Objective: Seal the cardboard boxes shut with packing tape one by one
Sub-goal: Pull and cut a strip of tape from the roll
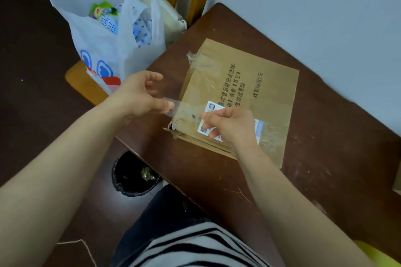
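The cardboard box lay flat on the worktop, under the curled fingers of the right hand, which seemed to pinch the clear tape against the label. The left hand pinched the strip's free end just off the box corner. Best to keep it taut, fold it over that ragged edge, then rub outward. Beyond the left fingers room was tight: worktop edge, plastic bags, a bin below; bare worktop lay right of the right fingers
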Motion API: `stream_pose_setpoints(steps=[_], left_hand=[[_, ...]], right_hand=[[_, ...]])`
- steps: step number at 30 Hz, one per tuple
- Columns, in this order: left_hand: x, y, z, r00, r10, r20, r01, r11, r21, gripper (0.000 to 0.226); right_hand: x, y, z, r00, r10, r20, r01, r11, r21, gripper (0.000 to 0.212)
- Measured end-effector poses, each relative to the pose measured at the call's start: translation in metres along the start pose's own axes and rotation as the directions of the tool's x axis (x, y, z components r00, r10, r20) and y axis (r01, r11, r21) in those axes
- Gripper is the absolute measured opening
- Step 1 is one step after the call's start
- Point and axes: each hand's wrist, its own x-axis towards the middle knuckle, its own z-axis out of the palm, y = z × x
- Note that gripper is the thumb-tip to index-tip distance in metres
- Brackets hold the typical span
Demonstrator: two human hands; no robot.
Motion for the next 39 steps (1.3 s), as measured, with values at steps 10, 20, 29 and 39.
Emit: stream_pose_setpoints(steps=[10, 20, 29, 39], left_hand=[[0.009, -0.017, -0.001, 0.995, -0.015, 0.097, 0.017, 1.000, -0.019, 0.078], [0.011, -0.038, 0.007, 0.984, -0.015, 0.175, 0.043, 0.986, -0.159, 0.067], [-0.014, -0.047, 0.021, 0.839, 0.475, -0.266, -0.385, 0.863, 0.329, 0.027], [-0.036, -0.054, 0.055, 0.828, 0.552, -0.099, -0.468, 0.777, 0.421, 0.044]], right_hand=[[0.002, 0.005, 0.004, 1.000, -0.019, -0.005, 0.019, 0.991, -0.135, 0.030], [0.005, 0.009, 0.008, 1.000, 0.005, -0.009, -0.006, 0.987, -0.163, 0.023], [0.007, 0.011, 0.009, 1.000, 0.003, -0.028, -0.008, 0.986, -0.166, 0.025], [0.009, 0.003, 0.004, 1.000, 0.001, 0.024, 0.007, 0.943, -0.332, 0.030]])
